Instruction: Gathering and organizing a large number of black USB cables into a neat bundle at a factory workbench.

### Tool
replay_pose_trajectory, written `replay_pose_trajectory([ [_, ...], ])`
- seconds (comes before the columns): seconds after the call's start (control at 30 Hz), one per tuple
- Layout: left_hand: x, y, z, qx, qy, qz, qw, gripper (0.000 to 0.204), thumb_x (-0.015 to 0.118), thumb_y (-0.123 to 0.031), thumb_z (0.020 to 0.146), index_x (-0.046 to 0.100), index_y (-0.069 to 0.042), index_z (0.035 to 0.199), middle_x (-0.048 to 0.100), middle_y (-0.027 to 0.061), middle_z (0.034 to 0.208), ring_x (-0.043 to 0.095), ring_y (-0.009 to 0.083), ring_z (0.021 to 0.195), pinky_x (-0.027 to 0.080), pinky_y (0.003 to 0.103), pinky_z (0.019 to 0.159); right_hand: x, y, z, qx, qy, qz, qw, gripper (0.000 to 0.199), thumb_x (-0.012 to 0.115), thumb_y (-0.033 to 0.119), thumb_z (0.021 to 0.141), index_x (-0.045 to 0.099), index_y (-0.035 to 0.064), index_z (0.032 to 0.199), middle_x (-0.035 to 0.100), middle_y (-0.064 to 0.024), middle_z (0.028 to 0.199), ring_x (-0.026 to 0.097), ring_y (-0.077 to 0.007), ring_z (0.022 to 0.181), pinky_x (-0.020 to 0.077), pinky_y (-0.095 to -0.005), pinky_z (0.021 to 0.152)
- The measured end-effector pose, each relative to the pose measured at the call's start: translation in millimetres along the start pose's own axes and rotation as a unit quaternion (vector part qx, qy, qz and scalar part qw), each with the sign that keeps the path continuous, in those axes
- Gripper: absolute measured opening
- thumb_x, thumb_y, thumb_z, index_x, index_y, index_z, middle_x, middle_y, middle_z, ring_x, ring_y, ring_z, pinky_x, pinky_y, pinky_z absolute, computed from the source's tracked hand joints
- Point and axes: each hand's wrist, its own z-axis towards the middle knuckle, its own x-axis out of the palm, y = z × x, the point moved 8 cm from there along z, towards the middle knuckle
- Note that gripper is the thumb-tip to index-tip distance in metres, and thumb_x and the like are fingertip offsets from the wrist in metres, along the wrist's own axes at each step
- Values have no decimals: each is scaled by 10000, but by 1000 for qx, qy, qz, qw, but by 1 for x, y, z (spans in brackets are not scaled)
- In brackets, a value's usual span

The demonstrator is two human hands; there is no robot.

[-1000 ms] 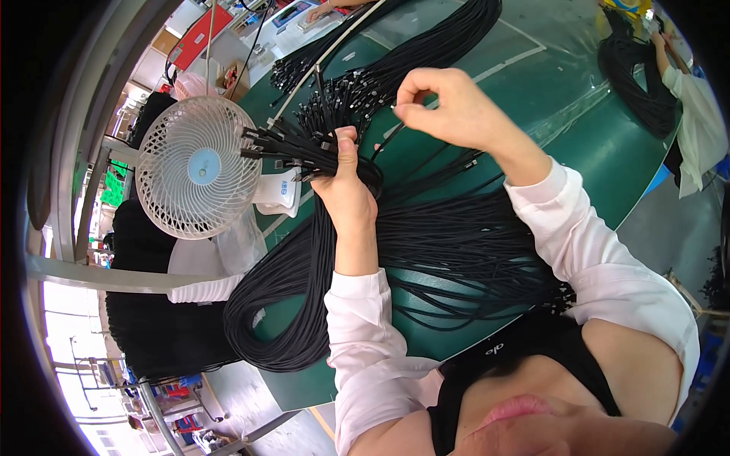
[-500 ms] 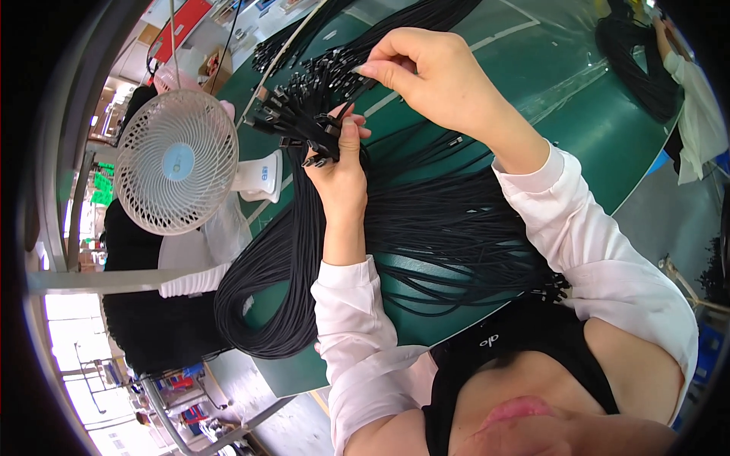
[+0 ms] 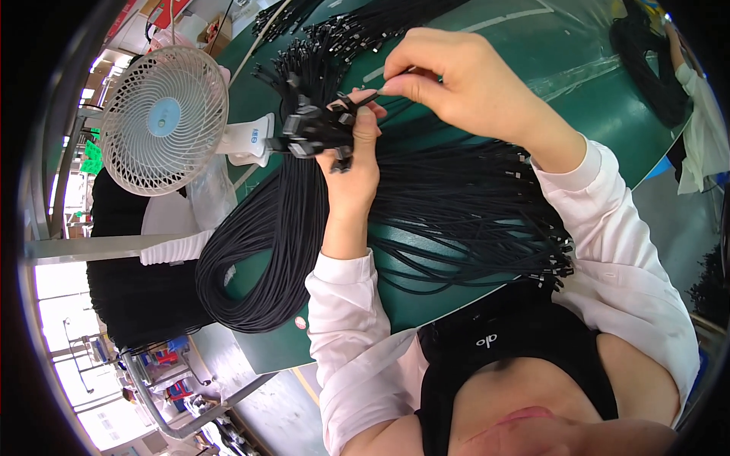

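My left hand (image 3: 354, 163) is closed around a bundle of black cables (image 3: 323, 125). Their plug ends fan out above its thumb, some smeared by motion. Just to the right, my right hand (image 3: 456, 80) pinches one black cable (image 3: 367, 99) between thumb and forefinger, beside the bundle. From the left hand the held cables hang in a long loop (image 3: 258, 296) over the table's left side. More black cables (image 3: 456, 205) lie spread to the right beneath my forearms, with plug ends near the table's front edge.
The green table (image 3: 426, 304) carries further cable piles (image 3: 357, 34) at the back. A white fan (image 3: 163, 118) stands to the left, near a metal rail (image 3: 91, 249). At the far right a person's sleeve (image 3: 703, 125) shows next to a coil of black cable (image 3: 646, 68).
My right hand has come down and right, still pinching a cable beside the bundle. The bundled plugs have shifted and blurred. The whole view has moved a little, the fan sitting higher and further left.
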Motion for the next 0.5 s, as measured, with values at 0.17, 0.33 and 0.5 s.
replay_pose_trajectory([
  [0.17, -3, 3, -2, -8, 1, -71, 997, 115, 582, -128, 848, 576, -17, 880, 574, 32, 775, 504, 85, 666, 403, 202, 627, 14, 0, -16, -60, -38, -20, 997, 92, 633, 59, 747, 564, 15, 789, 536, -78, 712, 526, -215, 615, 403, -296, 533],
  [0.33, 1, 6, -5, 4, -11, -104, 994, 105, 590, -119, 841, 566, -20, 868, 568, 31, 766, 491, 87, 643, 398, 206, 614, 28, -11, -29, -5, -56, 35, 998, 100, 634, 76, 760, 567, 12, 800, 542, -87, 716, 530, -198, 602, 409, -287, 530],
  [0.5, -7, 3, 1, -3, -36, -82, 996, 220, 556, -200, 871, 576, 1, 958, 576, 68, 841, 501, 101, 716, 397, 216, 672, -2, -1, -19, -39, -124, -14, 991, 97, 641, 80, 755, 583, 27, 812, 516, -59, 685, 490, -167, 559, 395, -268, 513],
])
